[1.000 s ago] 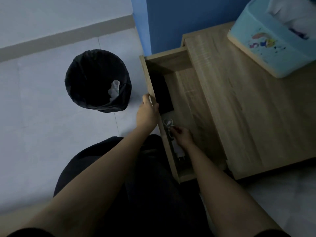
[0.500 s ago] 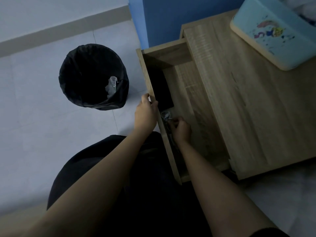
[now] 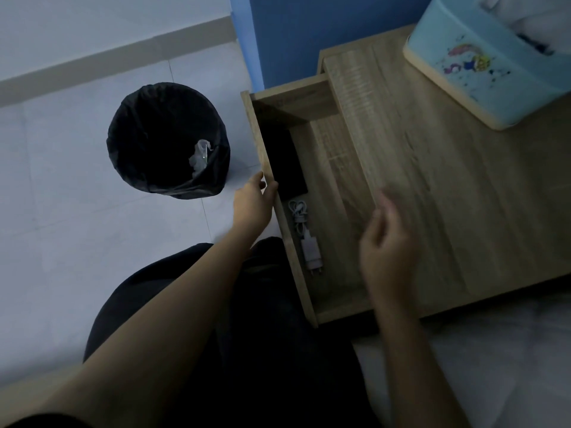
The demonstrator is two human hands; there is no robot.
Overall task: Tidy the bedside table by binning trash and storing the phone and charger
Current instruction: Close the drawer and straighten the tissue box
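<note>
The wooden bedside table (image 3: 448, 193) has its drawer (image 3: 332, 186) pulled out to the left. Inside the drawer a black phone (image 3: 285, 163) lies flat along the front panel, and a white charger (image 3: 307, 239) with its coiled cable lies just below it. My left hand (image 3: 253, 205) grips the drawer's front panel near its middle. My right hand (image 3: 386, 242) hovers blurred above the drawer's right side, fingers loosely curled and holding nothing. A round bin (image 3: 168, 140) with a black liner stands on the floor at left, with crumpled clear trash (image 3: 200, 157) in it.
A light blue plastic basket (image 3: 482, 60) with a cartoon print sits on the table's far right corner. A blue wall panel (image 3: 309, 32) rises behind the drawer. Pale floor tiles (image 3: 77, 227) surround the bin. My dark-clothed lap (image 3: 247, 350) is right before the drawer.
My right hand has let go of the charger and lifted out of the drawer to the right. The charger now lies in the drawer. My left hand keeps its hold on the drawer front.
</note>
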